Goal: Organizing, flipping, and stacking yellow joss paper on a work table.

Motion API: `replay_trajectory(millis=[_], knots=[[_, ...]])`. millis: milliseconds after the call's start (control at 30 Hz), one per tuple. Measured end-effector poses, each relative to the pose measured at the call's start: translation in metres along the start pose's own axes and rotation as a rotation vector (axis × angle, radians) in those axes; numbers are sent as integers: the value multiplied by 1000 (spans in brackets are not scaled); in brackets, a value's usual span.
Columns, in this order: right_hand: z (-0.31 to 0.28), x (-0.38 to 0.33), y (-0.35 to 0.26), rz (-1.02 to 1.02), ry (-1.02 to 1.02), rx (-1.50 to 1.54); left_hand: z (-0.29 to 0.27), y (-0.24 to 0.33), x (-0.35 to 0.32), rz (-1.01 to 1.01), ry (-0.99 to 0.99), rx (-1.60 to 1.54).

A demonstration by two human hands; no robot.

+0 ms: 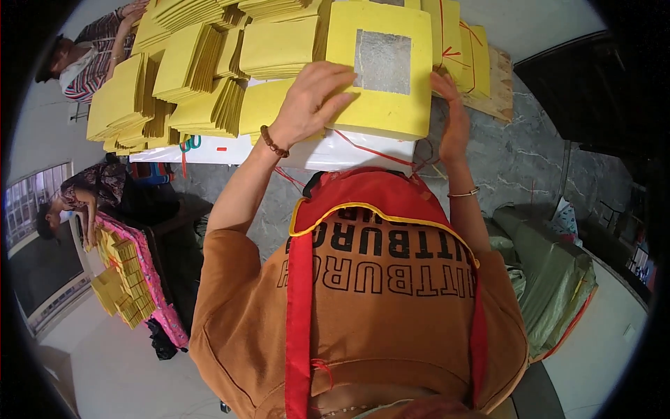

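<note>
A thick stack of yellow paper sheets (380, 112) lies at the table's near edge, with a silver foil square (384, 61) on its top sheet. My left hand (315, 98) rests at the stack's left edge, fingers stretched onto the top sheet and thumb apart. Against the right side stands my right hand (452, 115), its fingers extended upward along the edge; part of the palm is turned from view. Red string (370, 148) runs out from beneath the stack and hangs over the white table edge. Neither hand is closed round anything.
Several folded yellow paper bundles (279, 47) crowd the table to the left. Bundles tied with red string (474, 59) stand at the right, on a wooden board (501, 87). Teal-handled scissors (190, 144) lie at the edge. Two people work at left; green sacks (551, 279) stand at right.
</note>
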State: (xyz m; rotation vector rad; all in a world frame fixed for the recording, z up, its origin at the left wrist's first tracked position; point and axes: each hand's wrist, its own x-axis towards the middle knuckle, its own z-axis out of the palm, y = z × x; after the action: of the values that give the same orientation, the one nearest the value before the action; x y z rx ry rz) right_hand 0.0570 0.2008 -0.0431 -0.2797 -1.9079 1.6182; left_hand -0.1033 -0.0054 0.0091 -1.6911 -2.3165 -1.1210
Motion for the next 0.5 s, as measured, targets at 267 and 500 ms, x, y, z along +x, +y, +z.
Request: replay_trajectory(millis=[267,500], knots=[[1,-3,0,56,-44,26,-6,16,2,244,-287,238],[0,-4,0,51,-48,52,-7,17,7,221,-286,162]])
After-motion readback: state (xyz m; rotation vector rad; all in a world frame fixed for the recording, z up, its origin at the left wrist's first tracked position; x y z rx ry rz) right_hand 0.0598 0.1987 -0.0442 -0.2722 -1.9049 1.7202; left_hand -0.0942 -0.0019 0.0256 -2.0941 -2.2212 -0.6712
